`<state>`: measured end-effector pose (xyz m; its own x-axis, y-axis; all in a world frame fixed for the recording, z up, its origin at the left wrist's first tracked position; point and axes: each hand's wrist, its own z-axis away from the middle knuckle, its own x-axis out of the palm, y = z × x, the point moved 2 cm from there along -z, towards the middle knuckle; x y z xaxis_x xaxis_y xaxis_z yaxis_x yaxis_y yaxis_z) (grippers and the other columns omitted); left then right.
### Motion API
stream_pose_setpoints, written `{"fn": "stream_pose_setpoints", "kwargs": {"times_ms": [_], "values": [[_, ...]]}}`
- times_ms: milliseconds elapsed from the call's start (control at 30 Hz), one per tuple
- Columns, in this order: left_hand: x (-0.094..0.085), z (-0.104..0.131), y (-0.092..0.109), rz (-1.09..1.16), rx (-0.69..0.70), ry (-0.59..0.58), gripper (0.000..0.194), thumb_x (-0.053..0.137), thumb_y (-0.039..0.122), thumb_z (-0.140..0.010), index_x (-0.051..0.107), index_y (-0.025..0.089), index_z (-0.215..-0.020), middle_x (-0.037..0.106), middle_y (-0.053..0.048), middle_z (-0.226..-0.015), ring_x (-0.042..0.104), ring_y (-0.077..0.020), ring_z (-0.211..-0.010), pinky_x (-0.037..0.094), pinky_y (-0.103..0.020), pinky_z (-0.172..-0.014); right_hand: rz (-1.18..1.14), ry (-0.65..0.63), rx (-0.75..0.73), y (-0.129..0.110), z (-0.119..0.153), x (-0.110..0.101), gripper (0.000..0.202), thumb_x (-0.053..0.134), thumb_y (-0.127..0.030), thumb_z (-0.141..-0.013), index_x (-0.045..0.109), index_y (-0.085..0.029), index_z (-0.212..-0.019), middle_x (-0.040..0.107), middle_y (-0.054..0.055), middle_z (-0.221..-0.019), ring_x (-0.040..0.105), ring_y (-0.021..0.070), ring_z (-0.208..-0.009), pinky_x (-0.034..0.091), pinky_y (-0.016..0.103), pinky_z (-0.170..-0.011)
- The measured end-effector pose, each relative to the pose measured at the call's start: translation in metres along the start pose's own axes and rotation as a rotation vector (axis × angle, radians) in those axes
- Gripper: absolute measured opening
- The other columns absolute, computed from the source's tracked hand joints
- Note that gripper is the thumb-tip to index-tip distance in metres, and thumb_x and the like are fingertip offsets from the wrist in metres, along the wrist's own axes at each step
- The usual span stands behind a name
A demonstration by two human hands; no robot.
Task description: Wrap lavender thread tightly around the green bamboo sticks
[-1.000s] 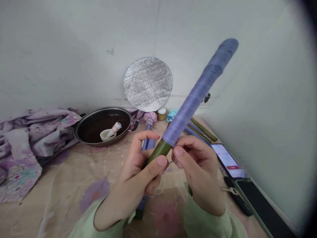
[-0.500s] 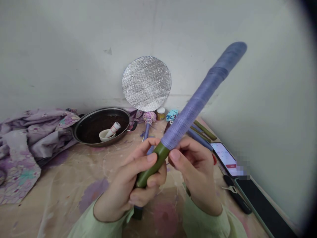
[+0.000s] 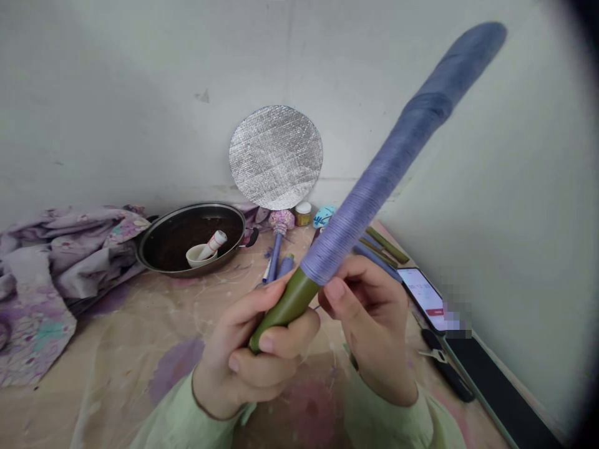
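A green bamboo-like stick (image 3: pixel 286 305) slants up to the right, most of its length wound with purple thread (image 3: pixel 355 218). My left hand (image 3: pixel 257 355) is closed around the bare green lower end. At the lower edge of the winding, my right hand (image 3: pixel 369 324) is curled in a pinch against the stick. A short bit of purple strand shows beside its fingers, though the fingertips partly hide what they grip. The far wrapped end rises in front of the wall.
Behind stand a round silver foil disc (image 3: pixel 276 156), a small jar (image 3: pixel 303 214) and a dark pan (image 3: pixel 161 240) holding a white cup (image 3: pixel 199 257). Purple cloth (image 3: pixel 42 287) is heaped left. Rightward lie green sticks (image 3: pixel 387 245), a lit phone (image 3: pixel 423 296) and a key (image 3: pixel 437 355).
The stick's wrapped end has risen and come closer to the camera. My left hand has shifted its fingers on the green end; my right hand stays by the winding's edge.
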<state>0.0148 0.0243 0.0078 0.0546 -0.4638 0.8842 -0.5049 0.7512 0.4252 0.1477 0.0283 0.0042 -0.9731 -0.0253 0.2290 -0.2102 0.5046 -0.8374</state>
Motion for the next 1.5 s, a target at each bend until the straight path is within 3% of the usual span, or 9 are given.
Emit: {"fn": "stream_pose_setpoints", "kwargs": {"times_ms": [133, 333, 500, 600, 733, 967, 1300, 1400, 1500], "values": [[-0.001, 0.0, -0.001, -0.013, 0.004, -0.011, 0.034, 0.056, 0.045, -0.097, 0.059, 0.018, -0.076, 0.029, 0.012, -0.048, -0.004, 0.0033, -0.023, 0.003, -0.01, -0.018, 0.0, -0.008, 0.036, 0.001, 0.001, 0.0, 0.023, 0.074, -0.043, -0.089, 0.067, -0.023, -0.08, 0.066, -0.001, -0.063, 0.057, 0.0121, -0.05, 0.046, 0.023, -0.043], [-0.008, 0.001, -0.008, -0.118, -0.053, -0.047, 0.041, 0.048, 0.049, -0.1, 0.057, 0.018, -0.073, 0.032, 0.008, -0.049, 0.015, -0.0012, -0.023, 0.02, -0.011, -0.022, -0.011, -0.129, 0.112, 0.001, 0.005, -0.004, 0.024, 0.069, -0.05, -0.091, 0.079, -0.03, -0.101, 0.067, 0.001, -0.068, 0.064, 0.0164, -0.059, 0.055, 0.027, -0.052], [-0.009, -0.002, -0.01, -0.292, 0.174, 0.144, 0.024, 0.044, 0.039, -0.102, 0.059, 0.021, -0.101, 0.057, 0.002, -0.066, 0.038, -0.0044, -0.034, 0.035, -0.012, -0.03, -0.045, -0.13, 0.095, 0.0, 0.004, -0.008, 0.019, 0.07, -0.044, -0.093, 0.08, -0.033, -0.104, 0.068, -0.001, -0.069, 0.062, 0.0136, -0.055, 0.052, 0.024, -0.048], [-0.01, -0.002, -0.006, -0.462, 0.269, 0.308, 0.022, 0.049, 0.038, -0.099, 0.058, 0.018, -0.097, 0.06, -0.001, -0.07, 0.048, -0.0062, -0.041, 0.04, -0.014, -0.04, 0.002, -0.164, 0.089, -0.002, 0.0, -0.005, 0.017, 0.067, -0.039, -0.095, 0.079, -0.03, -0.104, 0.068, -0.002, -0.065, 0.061, 0.0116, -0.046, 0.051, 0.022, -0.042], [-0.014, -0.001, -0.002, -0.599, 0.331, 0.427, 0.031, 0.053, 0.044, -0.097, 0.062, 0.015, -0.093, 0.051, 0.002, -0.063, 0.04, -0.0054, -0.044, 0.032, -0.016, -0.042, 0.125, -0.143, 0.01, -0.006, -0.004, 0.001, 0.012, 0.07, -0.034, -0.092, 0.077, -0.024, -0.09, 0.062, -0.004, -0.059, 0.063, 0.012, -0.045, 0.05, 0.021, -0.04], [-0.021, 0.0, -0.006, -0.574, 0.339, 0.404, 0.036, 0.055, 0.047, -0.097, 0.061, 0.015, -0.081, 0.045, 0.005, -0.057, 0.033, -0.0035, -0.043, 0.025, -0.013, -0.039, 0.225, -0.181, -0.05, -0.002, -0.002, 0.0, 0.002, 0.071, -0.021, -0.087, 0.072, -0.022, -0.085, 0.057, -0.005, -0.057, 0.047, 0.008, -0.042, 0.037, 0.018, -0.038], [-0.022, 0.0, -0.008, -0.525, 0.205, 0.353, 0.05, 0.055, 0.063, -0.092, 0.058, 0.015, -0.079, 0.042, 0.006, -0.055, 0.027, -0.002, -0.037, 0.019, -0.014, -0.034, 0.124, -0.21, 0.019, 0.0, 0.002, -0.001, 0.003, 0.071, -0.024, -0.09, 0.073, -0.024, -0.09, 0.061, -0.005, -0.059, 0.051, 0.0077, -0.041, 0.038, 0.018, -0.039], [-0.02, 0.001, -0.008, -0.747, 0.322, 0.396, 0.049, 0.045, 0.061, -0.098, 0.062, 0.016, -0.089, 0.049, 0.003, -0.064, 0.037, -0.0042, -0.041, 0.027, -0.017, -0.038, 0.101, -0.176, 0.067, 0.002, 0.0, -0.003, 0.005, 0.069, -0.027, -0.092, 0.073, -0.024, -0.092, 0.056, -0.006, -0.057, 0.052, 0.0079, -0.039, 0.038, 0.018, -0.037], [-0.015, 0.003, -0.006, -1.288, 0.599, 0.643, 0.033, 0.058, 0.042, -0.098, 0.059, 0.02, -0.122, 0.06, 0.0, -0.084, 0.057, -0.0111, -0.065, 0.047, -0.022, -0.056, 0.222, -0.113, -0.002, 0.001, -0.004, -0.007, 0.004, 0.071, -0.024, -0.089, 0.074, -0.024, -0.086, 0.052, -0.006, -0.056, 0.05, 0.008, -0.045, 0.037, 0.017, -0.04]]}}
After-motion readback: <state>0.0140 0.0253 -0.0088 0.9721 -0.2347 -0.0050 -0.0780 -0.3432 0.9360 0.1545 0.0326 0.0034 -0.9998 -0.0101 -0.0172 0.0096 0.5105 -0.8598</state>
